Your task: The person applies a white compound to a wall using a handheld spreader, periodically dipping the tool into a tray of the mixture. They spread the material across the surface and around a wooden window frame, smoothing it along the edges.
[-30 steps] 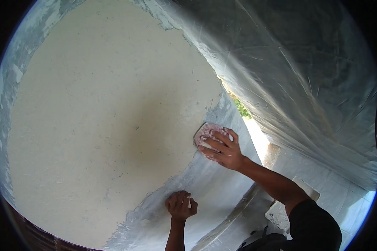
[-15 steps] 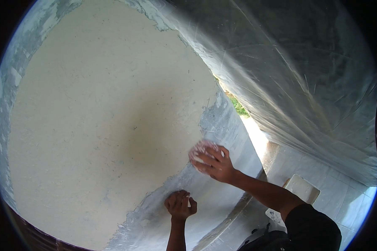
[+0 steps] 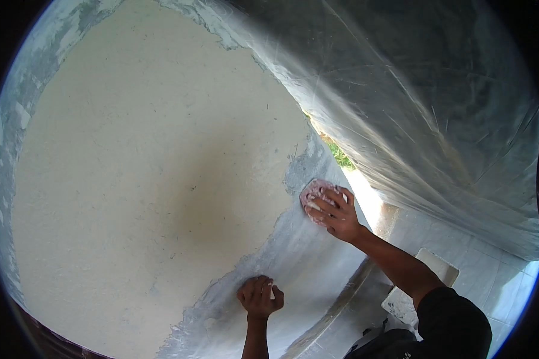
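A large wall (image 3: 150, 155) carries a cream coating with ragged edges, and grey surface shows around it. My right hand (image 3: 340, 218) grips a pinkish, white-smeared pad (image 3: 312, 194) and presses it against the grey strip beside the coating's right edge. Lower down, my left hand (image 3: 260, 296) rests against the grey part of the wall with its fingers curled. Something small and white shows between its thumb and fingers, too small to name.
Translucent plastic sheeting (image 3: 413, 102) hangs at the upper right, with a bright gap and some grass beside it. A white tray (image 3: 438, 267) and a whitish smeared container (image 3: 399, 305) stand on the grey tiled floor (image 3: 497, 281) at the lower right.
My right hand has moved up and to the right with the pad, from the coating's edge to the grey strip. My left hand has hardly moved.
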The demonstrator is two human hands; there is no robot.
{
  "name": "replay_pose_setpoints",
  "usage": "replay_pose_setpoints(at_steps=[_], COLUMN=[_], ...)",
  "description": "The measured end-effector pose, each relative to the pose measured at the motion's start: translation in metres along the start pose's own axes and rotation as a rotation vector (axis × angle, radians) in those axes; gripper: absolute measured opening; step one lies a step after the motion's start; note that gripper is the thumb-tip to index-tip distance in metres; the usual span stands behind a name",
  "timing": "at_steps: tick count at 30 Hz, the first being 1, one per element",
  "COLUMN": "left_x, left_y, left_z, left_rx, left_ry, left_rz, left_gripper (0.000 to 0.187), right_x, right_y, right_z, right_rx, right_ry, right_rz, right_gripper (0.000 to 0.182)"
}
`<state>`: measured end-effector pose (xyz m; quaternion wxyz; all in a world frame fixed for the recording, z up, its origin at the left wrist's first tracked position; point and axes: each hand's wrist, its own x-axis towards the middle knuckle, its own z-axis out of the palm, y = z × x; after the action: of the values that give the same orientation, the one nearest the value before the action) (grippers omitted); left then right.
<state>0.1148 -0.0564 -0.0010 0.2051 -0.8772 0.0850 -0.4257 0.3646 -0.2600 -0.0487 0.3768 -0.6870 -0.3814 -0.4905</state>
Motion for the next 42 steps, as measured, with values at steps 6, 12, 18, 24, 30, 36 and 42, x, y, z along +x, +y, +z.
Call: replay_pose_setpoints(at_steps=[6,12,18,24,30,36,42], left_x=[-0.002,0.001,-0.002,0.001,0.0,0.002,0.001], left_y=[0.0,0.001,0.0,0.0,0.001,0.002,0.003], left_z=[0.003,0.0,0.003,0.003,0.004,0.005,0.003], left_rx=[-0.008,0.008,-0.005,-0.008,0.002,-0.001,0.012], left_ry=[-0.013,-0.015,0.006,0.002,-0.004,0.008,-0.005], left_rz=[0.013,0.002,0.02,0.043,0.036,0.032,0.028], left_gripper=[0.016,0.016,0.017,0.019,0.018,0.018,0.018], right_x=[0.056,0.003,0.058,0.001,0.071,0.008,0.077], right_y=[-0.007,0.007,0.004,0.008,0.001,0.005,0.004], right_z=[-0.004,0.0,0.006,-0.002,0.002,-0.005,-0.01], right_rx=[0.127,0.172,0.191,0.219,0.232,0.266,0.215], right_ry=[0.053,-0.028,0.047,-0.038,0.057,-0.029,0.037], right_rz=[-0.126,-0.075,-0.141,-0.014,-0.028,0.008,0.001], right_gripper=[0.045,0.054,0.052,0.06,0.063,0.062,0.066])
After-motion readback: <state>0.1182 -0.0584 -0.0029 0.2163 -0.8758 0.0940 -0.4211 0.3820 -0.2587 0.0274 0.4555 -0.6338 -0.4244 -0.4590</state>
